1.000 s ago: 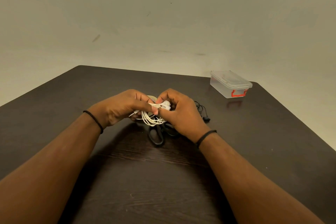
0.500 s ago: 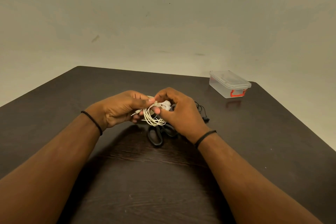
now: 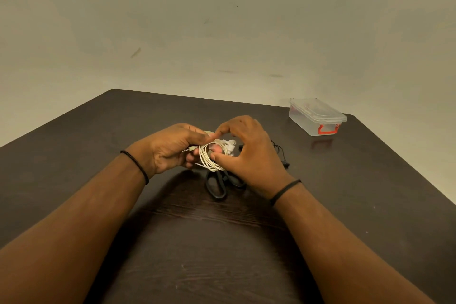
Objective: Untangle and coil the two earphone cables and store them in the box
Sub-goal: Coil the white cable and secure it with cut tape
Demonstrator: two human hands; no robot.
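A white earphone cable is wound in a small coil between my hands, above the table's middle. My left hand grips the coil's left side, with the plug poking out toward the left. My right hand curves around the coil's right side, its thumb against the lower loops and its index finger arched over the white earbuds. The black earphone cable lies on the table behind my right hand. The clear plastic box with a red latch stands lidded at the far right.
Black-handled scissors lie on the dark wooden table directly under my hands. The table's right edge runs diagonally near the box. A bare wall stands behind.
My right hand has opened its fingers wider around the coil, index finger lifting into an arch. The white coil stays held by my left hand.
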